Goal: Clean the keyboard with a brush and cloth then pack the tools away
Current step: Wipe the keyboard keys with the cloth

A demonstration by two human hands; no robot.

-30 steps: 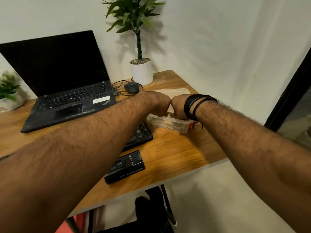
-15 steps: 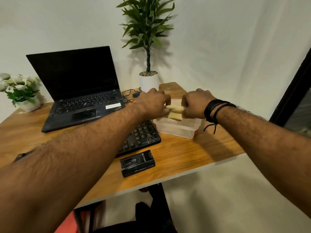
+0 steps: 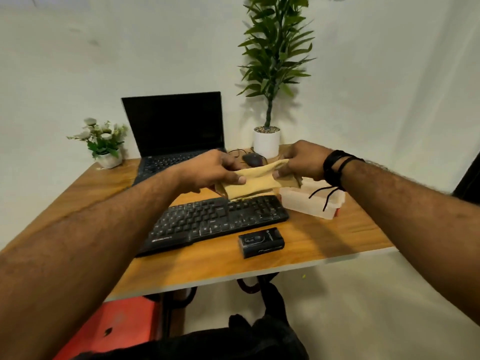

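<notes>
- The cloth (image 3: 255, 181) looks like soft, matt tan fabric, limp and creased above the keyboard.
- The keyboard (image 3: 215, 222) is black plastic with a dull, slightly dusty sheen on its keys.
- The counter (image 3: 324, 237) under the keyboard shows a smooth wood-grain top with a pale edge.
- The container (image 3: 311, 203) right of the keyboard is cloudy, translucent plastic.
- The small box (image 3: 261, 242) near the keyboard's front edge is glossy black.
- The pot (image 3: 267, 141) behind the keyboard is smooth and white.

Tan cloth (image 3: 255, 181); black keyboard (image 3: 218, 220); translucent white box (image 3: 309, 201); wood-grain desk (image 3: 324, 237)
</notes>
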